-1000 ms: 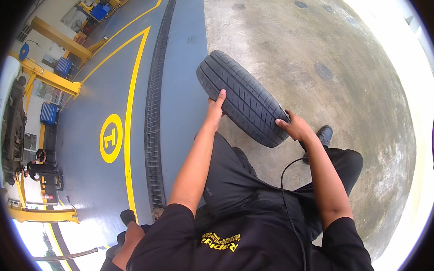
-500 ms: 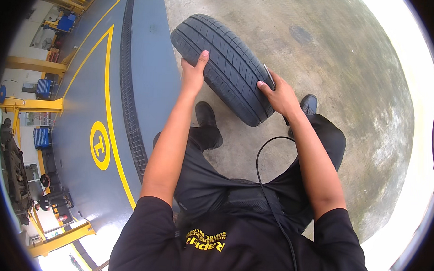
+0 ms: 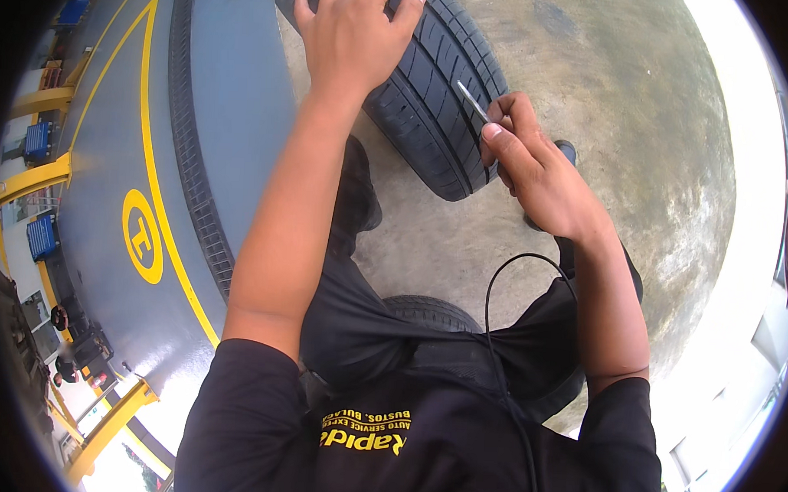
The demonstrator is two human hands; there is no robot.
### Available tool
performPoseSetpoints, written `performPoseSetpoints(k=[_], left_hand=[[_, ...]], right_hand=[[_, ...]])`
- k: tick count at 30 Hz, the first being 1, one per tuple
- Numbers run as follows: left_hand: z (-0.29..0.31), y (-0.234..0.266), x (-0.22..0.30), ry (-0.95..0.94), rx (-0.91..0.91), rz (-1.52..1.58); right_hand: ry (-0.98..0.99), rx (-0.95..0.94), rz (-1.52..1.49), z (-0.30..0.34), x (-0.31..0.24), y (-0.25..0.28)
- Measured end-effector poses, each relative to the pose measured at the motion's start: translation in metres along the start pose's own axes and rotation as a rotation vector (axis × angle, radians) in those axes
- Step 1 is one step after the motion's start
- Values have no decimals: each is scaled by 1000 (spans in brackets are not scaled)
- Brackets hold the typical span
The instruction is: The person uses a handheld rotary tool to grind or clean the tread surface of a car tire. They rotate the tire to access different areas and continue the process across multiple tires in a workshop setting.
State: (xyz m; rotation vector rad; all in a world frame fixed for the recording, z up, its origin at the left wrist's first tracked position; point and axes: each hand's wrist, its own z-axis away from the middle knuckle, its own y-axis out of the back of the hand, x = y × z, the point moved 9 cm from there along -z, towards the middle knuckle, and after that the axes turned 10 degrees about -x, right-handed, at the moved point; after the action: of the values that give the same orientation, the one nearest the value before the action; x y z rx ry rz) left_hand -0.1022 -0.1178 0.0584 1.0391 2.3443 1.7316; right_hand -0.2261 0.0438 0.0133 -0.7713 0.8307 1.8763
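Tyre (image 3: pixel 425 100) is in front of the person, out past the legs (image 3: pixel 348 322) and over the concrete floor (image 3: pixel 640 168); its far end goes out of the view, and whether it rests on something cannot be told. Left hand (image 3: pixel 351 41) lies palm down across the tread (image 3: pixel 441 135), with fingers spread apart; how hard it presses is not visible. Right hand (image 3: pixel 540 169) is clamped on a thin metal tool (image 3: pixel 474 103) — thumb and bent fingers pinch it, and the pointed end stays free over the tread.

The step seems to be bringing this tool to the tread while the tyre is kept steady. To do it well, the left hand should hold firmly, because a round tyre may roll or tip. Its thumb should keep well apart from the tip — a slip could hurt. A short, firm pinch would probably guide the point better than a loose one. The black cable (image 3: pixel 488 310) near the lap should not catch the right arm.
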Motion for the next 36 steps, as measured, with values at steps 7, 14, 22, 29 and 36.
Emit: performPoseSetpoints(k=[7, 14, 22, 29, 36], left_hand=[[-2, -13, -33, 28, -92, 0], [7, -15, -19, 17, -101, -11], [31, -13, 28, -35, -54, -56], [37, -16, 42, -50, -29, -89], [34, -16, 44, -46, 14, -80]], right_hand=[[46, -6, 60, -11, 12, -5], [16, -30, -182, 1, 27, -3], [29, -30, -61, 11, 25, -5], [11, 5, 28, 16, 20, -3], [-25, 147, 140, 20, 0, 1]])
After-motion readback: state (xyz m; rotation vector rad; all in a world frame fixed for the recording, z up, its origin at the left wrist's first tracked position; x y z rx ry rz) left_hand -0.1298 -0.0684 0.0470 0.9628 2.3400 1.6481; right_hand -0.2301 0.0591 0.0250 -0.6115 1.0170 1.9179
